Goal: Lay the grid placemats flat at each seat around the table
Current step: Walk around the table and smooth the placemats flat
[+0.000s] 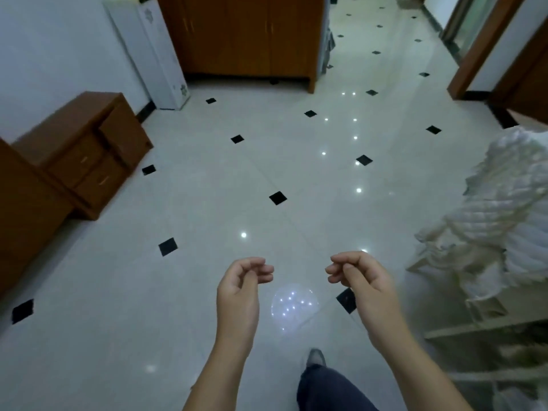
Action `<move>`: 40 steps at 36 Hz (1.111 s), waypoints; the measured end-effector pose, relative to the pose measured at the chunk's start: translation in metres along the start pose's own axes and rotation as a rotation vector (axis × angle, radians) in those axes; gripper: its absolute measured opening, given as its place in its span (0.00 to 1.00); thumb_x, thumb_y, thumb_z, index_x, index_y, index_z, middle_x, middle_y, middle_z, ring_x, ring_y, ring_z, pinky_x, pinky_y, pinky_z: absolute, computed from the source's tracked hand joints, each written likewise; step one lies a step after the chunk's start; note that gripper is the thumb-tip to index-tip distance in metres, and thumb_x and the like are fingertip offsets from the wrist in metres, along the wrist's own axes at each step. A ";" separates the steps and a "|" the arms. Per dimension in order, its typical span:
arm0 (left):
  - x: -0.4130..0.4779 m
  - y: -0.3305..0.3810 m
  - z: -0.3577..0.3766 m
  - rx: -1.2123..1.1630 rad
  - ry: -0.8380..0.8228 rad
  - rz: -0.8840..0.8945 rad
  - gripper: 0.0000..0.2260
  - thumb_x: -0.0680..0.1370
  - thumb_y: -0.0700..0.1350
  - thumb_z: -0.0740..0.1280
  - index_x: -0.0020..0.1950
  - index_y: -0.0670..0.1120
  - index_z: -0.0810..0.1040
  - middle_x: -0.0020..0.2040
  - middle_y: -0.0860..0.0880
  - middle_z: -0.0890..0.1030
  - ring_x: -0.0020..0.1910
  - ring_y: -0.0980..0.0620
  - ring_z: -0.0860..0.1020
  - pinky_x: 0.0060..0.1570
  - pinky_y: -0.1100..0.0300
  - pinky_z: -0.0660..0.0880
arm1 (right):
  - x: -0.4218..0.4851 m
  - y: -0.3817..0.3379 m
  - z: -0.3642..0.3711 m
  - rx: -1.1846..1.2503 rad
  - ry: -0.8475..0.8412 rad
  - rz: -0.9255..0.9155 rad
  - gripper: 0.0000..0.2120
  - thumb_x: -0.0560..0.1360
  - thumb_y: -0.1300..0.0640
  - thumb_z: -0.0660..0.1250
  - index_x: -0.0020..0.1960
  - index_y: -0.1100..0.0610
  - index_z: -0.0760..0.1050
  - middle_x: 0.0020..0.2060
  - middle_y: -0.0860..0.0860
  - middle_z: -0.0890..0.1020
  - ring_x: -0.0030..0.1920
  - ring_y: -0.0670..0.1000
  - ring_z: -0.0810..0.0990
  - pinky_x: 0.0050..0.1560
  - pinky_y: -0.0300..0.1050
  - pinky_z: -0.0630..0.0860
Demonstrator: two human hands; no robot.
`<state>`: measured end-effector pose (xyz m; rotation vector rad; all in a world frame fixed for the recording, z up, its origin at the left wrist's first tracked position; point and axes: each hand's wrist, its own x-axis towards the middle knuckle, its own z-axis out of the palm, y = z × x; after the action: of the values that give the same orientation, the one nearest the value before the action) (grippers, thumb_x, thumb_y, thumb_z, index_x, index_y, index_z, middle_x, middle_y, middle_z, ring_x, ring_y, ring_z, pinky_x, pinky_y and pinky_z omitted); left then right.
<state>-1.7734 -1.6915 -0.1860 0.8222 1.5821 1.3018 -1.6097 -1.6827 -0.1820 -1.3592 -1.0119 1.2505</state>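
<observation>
No grid placemat and no table with seats show in the head view. My left hand (241, 287) hangs over the tiled floor at lower centre, fingers loosely curled, holding nothing. My right hand (360, 277) is level with it a little to the right, fingers curled the same way and also holding nothing. Both forearms reach up from the bottom edge. Below them one leg in dark trousers and a grey shoe (315, 357) steps forward.
Glossy pale floor tiles (207, 203) with small black diamonds fill the view. A brown drawer unit (89, 155) stands at left, a white appliance (154, 48) and a brown cabinet (246, 34) at the back. White ruffled fabric over a pale frame (501, 232) sits at right. A hallway runs far right.
</observation>
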 end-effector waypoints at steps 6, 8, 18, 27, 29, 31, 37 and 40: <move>0.098 0.005 0.076 0.040 -0.151 -0.035 0.13 0.77 0.34 0.58 0.43 0.47 0.78 0.39 0.50 0.83 0.37 0.57 0.81 0.34 0.77 0.70 | 0.114 -0.008 -0.009 -0.003 0.126 -0.039 0.13 0.76 0.70 0.57 0.43 0.58 0.77 0.35 0.50 0.82 0.34 0.44 0.79 0.40 0.30 0.74; 0.137 0.015 0.108 0.064 -0.199 -0.010 0.13 0.77 0.33 0.57 0.43 0.48 0.78 0.39 0.51 0.83 0.37 0.58 0.80 0.34 0.77 0.70 | 0.156 -0.012 -0.019 0.003 0.175 -0.054 0.14 0.77 0.69 0.56 0.43 0.57 0.77 0.36 0.50 0.82 0.35 0.44 0.79 0.40 0.30 0.74; 0.280 0.092 0.258 0.105 -0.414 0.081 0.12 0.78 0.34 0.57 0.43 0.47 0.77 0.39 0.50 0.82 0.36 0.59 0.79 0.36 0.76 0.70 | 0.332 -0.073 -0.085 0.142 0.392 -0.069 0.16 0.77 0.70 0.54 0.41 0.55 0.77 0.30 0.45 0.82 0.32 0.44 0.79 0.40 0.31 0.74; 0.362 0.107 0.394 0.190 -0.600 0.031 0.12 0.78 0.35 0.59 0.43 0.48 0.78 0.38 0.52 0.82 0.37 0.59 0.80 0.39 0.72 0.72 | 0.443 -0.091 -0.144 0.228 0.585 -0.009 0.16 0.76 0.70 0.54 0.41 0.56 0.77 0.30 0.46 0.82 0.32 0.44 0.79 0.44 0.41 0.73; 0.397 0.110 0.445 0.224 -0.667 0.026 0.11 0.78 0.36 0.59 0.43 0.48 0.78 0.38 0.52 0.83 0.37 0.59 0.80 0.39 0.71 0.71 | 0.489 -0.094 -0.168 0.250 0.678 -0.004 0.16 0.77 0.70 0.54 0.40 0.56 0.77 0.30 0.47 0.82 0.32 0.44 0.79 0.45 0.42 0.73; 0.418 0.114 0.476 0.223 -0.697 0.025 0.11 0.78 0.36 0.59 0.44 0.48 0.78 0.39 0.52 0.83 0.38 0.59 0.80 0.39 0.70 0.71 | 0.518 -0.099 -0.183 0.262 0.703 -0.024 0.16 0.76 0.70 0.54 0.40 0.55 0.77 0.30 0.47 0.82 0.31 0.45 0.79 0.44 0.41 0.73; 0.495 0.132 0.577 0.221 -0.791 0.021 0.12 0.78 0.34 0.58 0.44 0.47 0.78 0.39 0.51 0.82 0.36 0.60 0.80 0.39 0.70 0.72 | 0.620 -0.119 -0.235 0.247 0.790 -0.026 0.16 0.76 0.69 0.55 0.40 0.55 0.77 0.31 0.48 0.83 0.32 0.44 0.79 0.39 0.35 0.74; 0.540 0.152 0.638 0.211 -0.800 0.033 0.12 0.78 0.34 0.58 0.44 0.47 0.78 0.40 0.51 0.82 0.35 0.62 0.79 0.42 0.66 0.71 | 0.676 -0.143 -0.269 0.253 0.829 -0.018 0.17 0.76 0.69 0.55 0.39 0.55 0.77 0.32 0.48 0.83 0.32 0.45 0.80 0.41 0.39 0.73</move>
<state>-1.3910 -0.9326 -0.1852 1.3015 1.0570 0.6778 -1.2563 -1.0310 -0.1591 -1.4576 -0.2728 0.6483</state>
